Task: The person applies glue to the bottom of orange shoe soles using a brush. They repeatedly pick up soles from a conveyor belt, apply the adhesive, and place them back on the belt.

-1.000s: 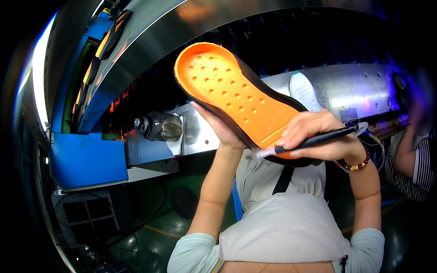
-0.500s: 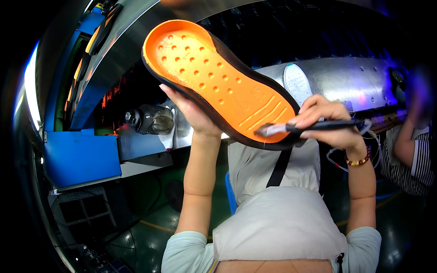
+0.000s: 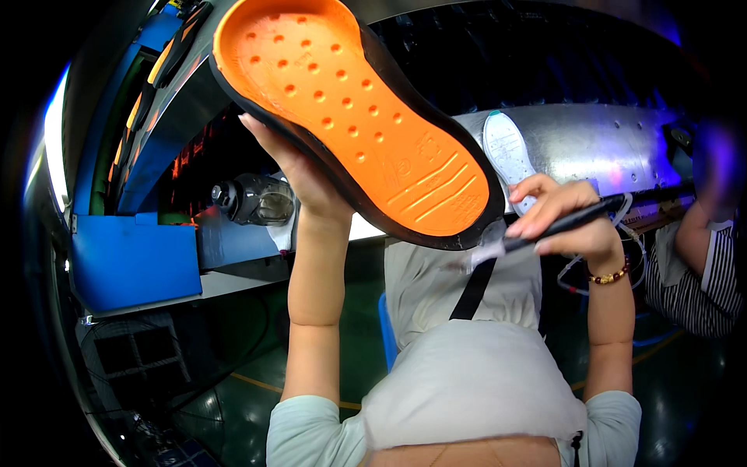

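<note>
A large shoe sole [image 3: 373, 140], orange inside with a black rim, is tilted up before me, its dimpled heel end at the upper left. My left hand [image 3: 303, 175] is shut on its left edge, the fingers hidden behind it. Near the toe end, my right hand [image 3: 572, 214] grips a brush [image 3: 572, 222] with a dark handle. Its pale bristles are blurred and show just below the toe's rim, over my apron. Whether they touch the rim I cannot tell.
A white insole-shaped piece [image 3: 507, 148] lies on the metal bench [image 3: 576, 144]. A dark see-through bottle [image 3: 253, 199] lies at left, beside a blue machine housing [image 3: 136, 268]. More orange-and-black soles [image 3: 167, 58] line the far left. Another person's striped sleeve [image 3: 720, 268] shows at right.
The sole has moved up and left, nearer to me. The brush's bristles have left the orange toe surface and dropped below the sole's edge.
</note>
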`<state>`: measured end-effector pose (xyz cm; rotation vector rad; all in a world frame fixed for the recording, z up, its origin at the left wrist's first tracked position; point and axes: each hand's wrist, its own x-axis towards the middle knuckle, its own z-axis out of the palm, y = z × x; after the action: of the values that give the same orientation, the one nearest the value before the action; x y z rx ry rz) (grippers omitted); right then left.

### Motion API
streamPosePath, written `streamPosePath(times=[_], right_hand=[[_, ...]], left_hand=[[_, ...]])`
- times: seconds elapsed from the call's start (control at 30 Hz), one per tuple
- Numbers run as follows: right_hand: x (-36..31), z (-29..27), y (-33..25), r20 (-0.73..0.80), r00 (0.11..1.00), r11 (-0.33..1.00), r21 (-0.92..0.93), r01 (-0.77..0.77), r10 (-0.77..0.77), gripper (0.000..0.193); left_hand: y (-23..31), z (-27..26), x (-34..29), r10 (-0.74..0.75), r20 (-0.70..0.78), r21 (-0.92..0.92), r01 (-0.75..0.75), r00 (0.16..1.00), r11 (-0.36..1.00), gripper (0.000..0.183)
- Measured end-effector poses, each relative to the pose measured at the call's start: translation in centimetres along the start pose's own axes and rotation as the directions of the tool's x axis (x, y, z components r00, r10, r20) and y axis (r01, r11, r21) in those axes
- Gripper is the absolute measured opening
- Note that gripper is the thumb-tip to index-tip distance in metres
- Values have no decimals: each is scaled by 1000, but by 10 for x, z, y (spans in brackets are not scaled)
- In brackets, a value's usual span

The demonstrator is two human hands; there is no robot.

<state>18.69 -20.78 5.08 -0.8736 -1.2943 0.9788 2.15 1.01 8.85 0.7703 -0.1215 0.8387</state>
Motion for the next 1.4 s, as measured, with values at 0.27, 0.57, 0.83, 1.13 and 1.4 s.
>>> streamPosePath(times=[0.27,0.57,0.83,1.13,1.4], right_hand=[[23,35,3,-337,941,902,413,124,25,18],[24,67,-6,-351,913,952,-285,110,-210,20],[24,69,0,-382,916,992,-79,96,-119,18],[37,44,-13,-160,982,977,-202,69,-102,18],[40,48,-14,-70,995,975,-217,47,-64,17]], left_hand=[[-33,11,-33,-10,81,-52,14,997,999,82],[-42,5,-53,-87,-224,-123,61,971,991,60],[-44,0,-45,-61,-217,-198,17,974,980,56],[-32,0,-36,-24,-34,-232,16,999,973,52],[-25,-2,-24,-6,-187,-115,-15,982,993,35]])
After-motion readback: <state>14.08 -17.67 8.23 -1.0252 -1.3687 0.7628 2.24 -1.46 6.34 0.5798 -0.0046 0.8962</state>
